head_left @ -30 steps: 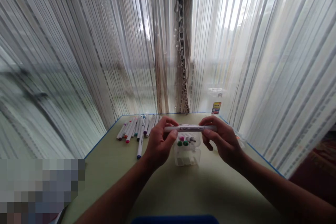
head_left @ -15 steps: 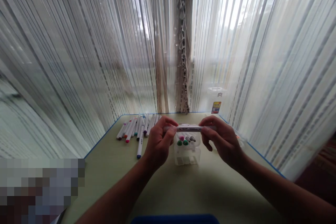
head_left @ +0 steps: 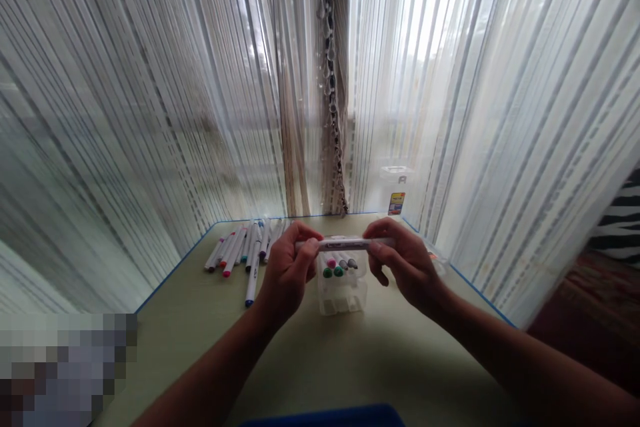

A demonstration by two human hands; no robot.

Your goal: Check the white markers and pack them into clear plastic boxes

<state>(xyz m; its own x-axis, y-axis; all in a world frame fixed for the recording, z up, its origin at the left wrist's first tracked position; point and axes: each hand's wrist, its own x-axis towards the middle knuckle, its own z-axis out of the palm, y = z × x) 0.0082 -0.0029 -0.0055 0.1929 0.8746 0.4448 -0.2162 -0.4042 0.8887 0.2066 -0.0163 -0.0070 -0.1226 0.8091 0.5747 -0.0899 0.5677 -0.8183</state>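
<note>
A white marker [head_left: 345, 244] is held level between both hands, above a clear plastic case. My left hand [head_left: 290, 263] pinches its left end, and my right hand [head_left: 400, 253] pinches the right end; the fingers hide both tips. Below it, the clear case [head_left: 343, 303] stands on the table with several markers lying in its upper part. Their green, pink and grey ends [head_left: 339, 271] face me. To the left of my left hand lies a loose pile of white markers [head_left: 240, 247] with coloured ends. A blue-ended marker [head_left: 252, 280] sticks out of the pile towards me.
The pale green table [head_left: 200, 327] has a blue edge. At the back right stands a clear container [head_left: 397, 190] with a yellow label. Another clear object [head_left: 436, 263] lies partly behind my right hand. Striped string curtains [head_left: 225, 80] hang behind the table.
The view has swung slightly to the right, so everything sits further left in the picture. Both hands keep hold of the marker in much the same pose.
</note>
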